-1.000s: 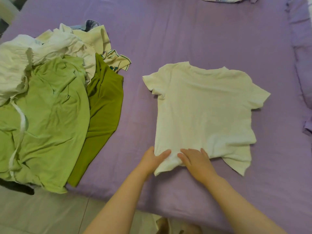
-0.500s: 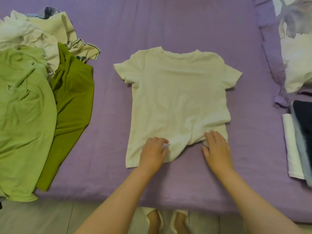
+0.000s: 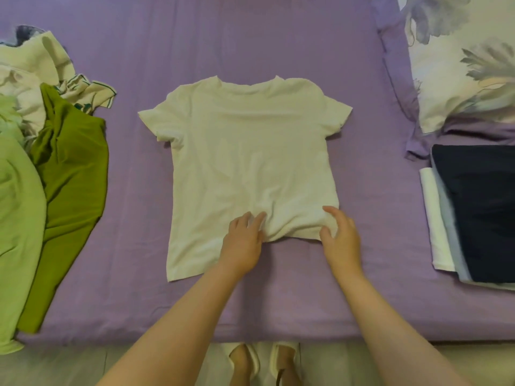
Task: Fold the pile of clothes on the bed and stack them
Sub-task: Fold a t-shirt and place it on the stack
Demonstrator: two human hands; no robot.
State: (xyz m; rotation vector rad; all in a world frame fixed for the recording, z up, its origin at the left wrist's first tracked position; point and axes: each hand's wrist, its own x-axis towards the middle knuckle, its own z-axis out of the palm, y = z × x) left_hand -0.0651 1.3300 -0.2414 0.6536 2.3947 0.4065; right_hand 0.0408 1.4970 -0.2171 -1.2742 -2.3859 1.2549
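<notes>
Resting on the bunched hem of the white tee (image 3: pixel 245 151), the left hand (image 3: pixel 243 242) lies with fingers fairly straight, an open grip pressing the cloth. The right hand (image 3: pixel 340 240) sits at the hem's right end, thumb and fingers curved over the edge; whether it pinches the cloth I cannot tell, since the fingertips hide the fabric. The one tee lies flat, neck away, mid-bed (image 3: pixel 278 37). Left of the tee is the unfolded pile (image 3: pixel 33 112): an olive piece (image 3: pixel 69 190), a light green piece (image 3: pixel 16 218) cut off by the frame, and crumpled pale ones too tangled to count. Right of the tee is a stack (image 3: pixel 473 215) showing three folded layers, dark on top, cut off at the frame edge. Beyond it lies a floral pillow (image 3: pixel 457 65).
</notes>
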